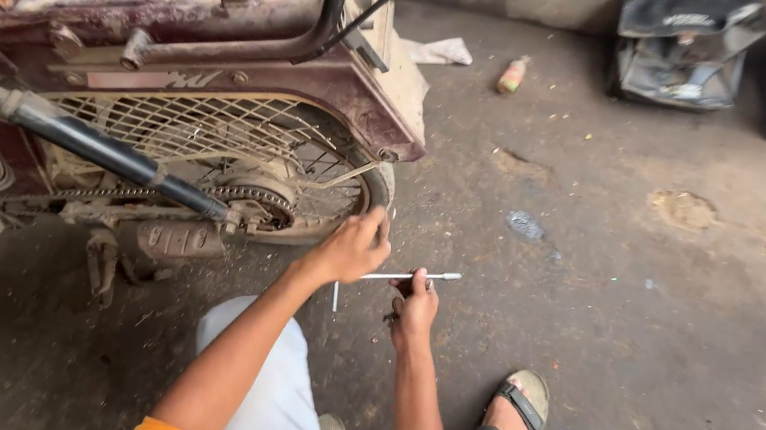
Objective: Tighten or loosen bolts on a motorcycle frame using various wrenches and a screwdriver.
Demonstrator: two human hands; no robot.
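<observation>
The left hand (353,246) is gripping the rear wheel (377,189) of the motorcycle (176,43). Just beside it, the right hand (413,309) is clamping a thin metal rod (435,275).

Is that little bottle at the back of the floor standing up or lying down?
Lying down. The bottle rests on its side on the concrete floor, near the black bag, far from both hands. Whether it is full cannot be told.
</observation>
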